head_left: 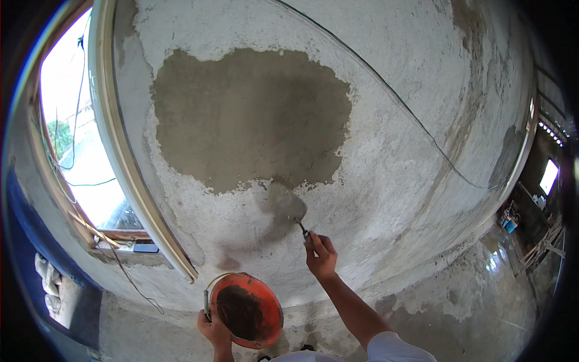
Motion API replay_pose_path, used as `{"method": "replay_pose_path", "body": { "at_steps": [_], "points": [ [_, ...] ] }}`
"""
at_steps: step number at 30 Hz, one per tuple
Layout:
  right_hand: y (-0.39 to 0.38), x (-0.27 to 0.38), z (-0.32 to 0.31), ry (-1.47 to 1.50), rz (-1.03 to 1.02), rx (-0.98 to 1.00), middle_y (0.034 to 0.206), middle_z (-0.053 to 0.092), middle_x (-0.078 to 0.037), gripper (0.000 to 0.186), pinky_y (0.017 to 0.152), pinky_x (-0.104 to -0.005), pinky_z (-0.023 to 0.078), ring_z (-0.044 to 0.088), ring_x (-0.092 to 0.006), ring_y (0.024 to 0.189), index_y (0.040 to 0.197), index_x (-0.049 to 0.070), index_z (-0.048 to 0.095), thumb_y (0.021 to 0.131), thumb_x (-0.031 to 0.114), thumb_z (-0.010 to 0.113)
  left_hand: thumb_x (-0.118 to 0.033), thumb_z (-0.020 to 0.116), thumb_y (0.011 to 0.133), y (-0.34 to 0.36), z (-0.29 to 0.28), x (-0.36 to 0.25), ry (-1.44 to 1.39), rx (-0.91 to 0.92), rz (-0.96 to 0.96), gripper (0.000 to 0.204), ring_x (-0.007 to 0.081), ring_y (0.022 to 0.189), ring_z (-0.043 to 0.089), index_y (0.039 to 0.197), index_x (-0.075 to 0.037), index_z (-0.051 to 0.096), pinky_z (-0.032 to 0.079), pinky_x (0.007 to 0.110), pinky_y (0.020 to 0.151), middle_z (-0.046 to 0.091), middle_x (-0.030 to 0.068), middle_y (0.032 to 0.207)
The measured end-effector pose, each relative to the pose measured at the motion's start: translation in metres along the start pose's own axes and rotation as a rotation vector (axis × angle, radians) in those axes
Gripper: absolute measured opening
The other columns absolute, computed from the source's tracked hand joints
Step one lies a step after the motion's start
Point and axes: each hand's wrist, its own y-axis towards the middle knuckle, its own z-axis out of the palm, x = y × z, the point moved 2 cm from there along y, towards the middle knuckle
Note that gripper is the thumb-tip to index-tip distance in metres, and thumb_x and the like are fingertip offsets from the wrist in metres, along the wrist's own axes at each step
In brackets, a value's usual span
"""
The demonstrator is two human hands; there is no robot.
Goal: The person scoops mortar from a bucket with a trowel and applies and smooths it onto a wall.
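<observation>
My right hand [321, 256] grips the handle of a metal trowel [287, 205], whose blade is against the white, rough wall [398, 193] at the lower edge of a large grey patch of wet-looking plaster [250, 114]. My left hand [213, 329] holds an orange bucket [268, 304] by its side, near the wire handle with its grip, low in front of the wall. Dark grey material lies inside the bucket, and the trowel is above and to the right of it.
An open window [72, 139] with hanging wires and a pale vertical strip [142, 193] is at the left. A cable [386, 84] crosses the wall. Pale sacks [51, 283] lie at lower left. Blue containers [511, 224] and scrap wood [543, 247] stand at far right on the floor [470, 308].
</observation>
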Motion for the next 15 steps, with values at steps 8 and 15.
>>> {"method": "replay_pose_path", "body": {
  "at_steps": [8,15],
  "points": [
    [-0.045,-0.007,0.020,-0.041,0.312,-0.122,0.104,0.070,-0.014,0.059,0.068,-0.0386,0.057,0.071,-0.0285,0.085,0.143,0.011,0.065,0.087,-0.002,0.080,-0.016,0.068,0.107,0.005,-0.010,0.004,0.054,0.043,0.015,0.039,0.0066,0.063,0.041,0.075,-0.004,0.048,0.033,0.030,0.053,0.046,-0.0029,0.068],
    [-0.021,0.021,0.035,0.043,0.273,-0.196,0.107,0.070,-0.014,0.059,0.074,-0.0396,0.058,0.071,-0.0297,0.090,0.143,0.011,0.065,0.088,-0.002,0.081,-0.016,0.065,0.108,0.021,-0.021,0.003,0.014,0.103,0.019,0.031,0.0066,0.063,0.049,0.081,-0.004,0.055,0.042,0.028,0.056,0.056,-0.0008,0.073]
  ]
}}
